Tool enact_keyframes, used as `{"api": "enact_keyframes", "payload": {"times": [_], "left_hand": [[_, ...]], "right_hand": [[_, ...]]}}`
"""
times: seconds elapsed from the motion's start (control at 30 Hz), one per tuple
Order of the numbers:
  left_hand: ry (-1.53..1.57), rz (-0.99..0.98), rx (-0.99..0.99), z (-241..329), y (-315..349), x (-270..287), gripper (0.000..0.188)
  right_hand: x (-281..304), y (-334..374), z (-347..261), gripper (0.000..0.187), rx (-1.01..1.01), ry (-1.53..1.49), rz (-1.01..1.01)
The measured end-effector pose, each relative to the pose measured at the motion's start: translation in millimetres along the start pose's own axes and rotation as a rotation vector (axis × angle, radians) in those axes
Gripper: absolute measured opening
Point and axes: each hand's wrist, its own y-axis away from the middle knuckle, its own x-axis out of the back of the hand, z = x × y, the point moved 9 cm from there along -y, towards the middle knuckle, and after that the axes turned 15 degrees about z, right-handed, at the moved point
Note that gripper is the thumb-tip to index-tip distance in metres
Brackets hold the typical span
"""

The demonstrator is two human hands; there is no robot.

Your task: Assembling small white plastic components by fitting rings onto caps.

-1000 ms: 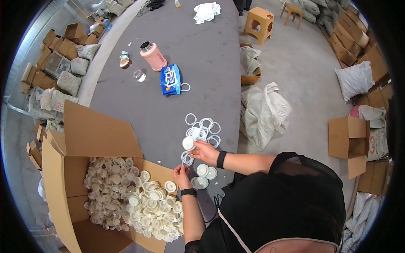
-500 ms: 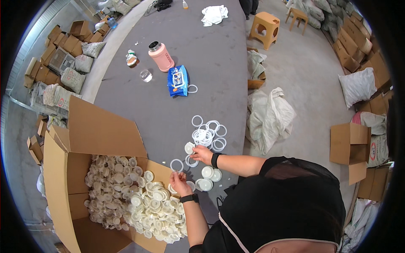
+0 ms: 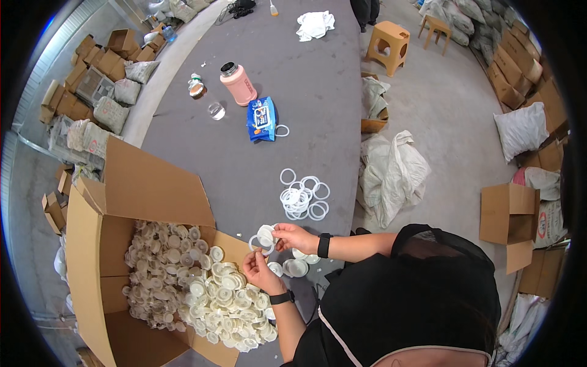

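Observation:
Pinched in the fingers of my left hand (image 3: pixel 264 275) is a thin white ring (image 3: pixel 251 241). My right hand (image 3: pixel 297 239) grips a white round plastic lid (image 3: pixel 265 233) by its edge. Lid and ring overlap in the picture; whether they touch I cannot tell. Below my right wrist lie a few white lids (image 3: pixel 295 268) on the grey table, partly hidden by that hand. Farther up is a loose heap of white rings (image 3: pixel 299 207). A large pile of whitish lids (image 3: pixel 229 306) spreads left of my left forearm.
An open cardboard box (image 3: pixel 85 257) on its side holds many more lids. Farther off on the table (image 3: pixel 202 159) stand a blue wipes pack (image 3: pixel 262 119), a pink bottle (image 3: pixel 238 84), a clear cup (image 3: pixel 216 111) and a white cloth (image 3: pixel 315 25). White sacking (image 3: pixel 394 177) lies beyond the right edge.
My right hand has brought the lid down and left, close to the ring in my left hand. My left hand has shifted slightly. The camera view has moved a little.

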Motion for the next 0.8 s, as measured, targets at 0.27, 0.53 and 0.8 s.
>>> {"api": "enact_keyframes", "payload": {"times": [0.27, 0.53, 0.8], "left_hand": [[0.091, -0.053, 0.197, -4.0, 8.1, -0.7, 0.008], [0.168, -0.001, 0.235, -18.6, 9.5, 15.2, 0.005], [0.255, -0.013, 0.264, -15.7, 14.0, 17.5, 0.004]], "right_hand": [[-0.4, 17.3, 2.8, 0.014, -0.007, 0.000, -0.076], [-16.3, 38.2, -2.5, 0.015, -0.052, -0.142, -0.165], [-30.5, 50.8, -5.4, 0.020, 0.102, -0.015, -0.189]]}}
